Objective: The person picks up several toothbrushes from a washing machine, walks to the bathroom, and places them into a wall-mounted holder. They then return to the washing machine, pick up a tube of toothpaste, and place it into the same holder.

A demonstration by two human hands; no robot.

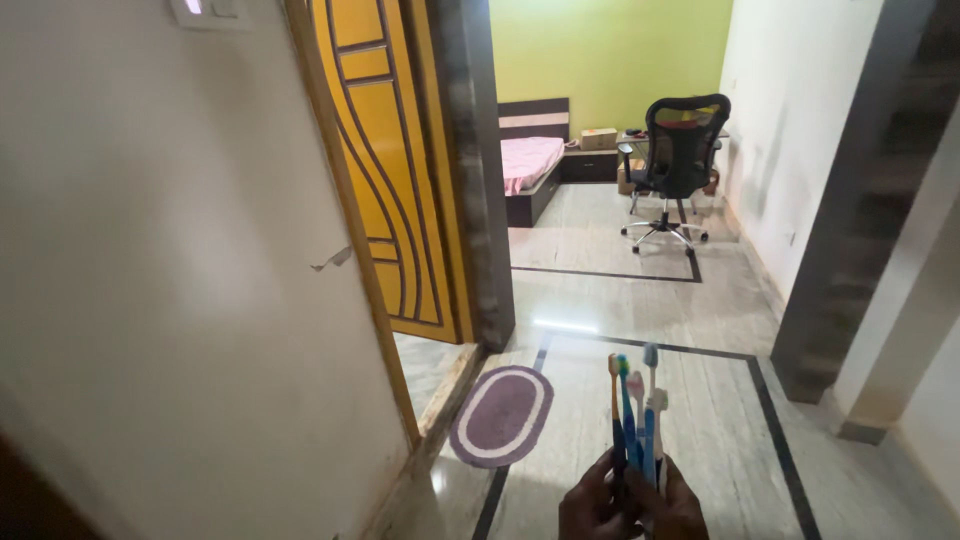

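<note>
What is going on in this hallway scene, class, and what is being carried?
A person stands in a tiled hallway, holding a bunch of plastic toothbrushes upright, heads up, with both hands together low in the view: the left hand and the right hand wrap around the handles. The brushes are blue, brown, pink and white. On the floor ahead lies an oval purple mat with a white ring, beside a yellow panelled door. Further off stand a black office chair and a bed with a pink cover.

Both hands point(632, 503) at lower centre grip upright toothbrushes point(634, 415); oval purple mat point(501, 416) lies left, office chair point(678, 150) at upper right.
</note>
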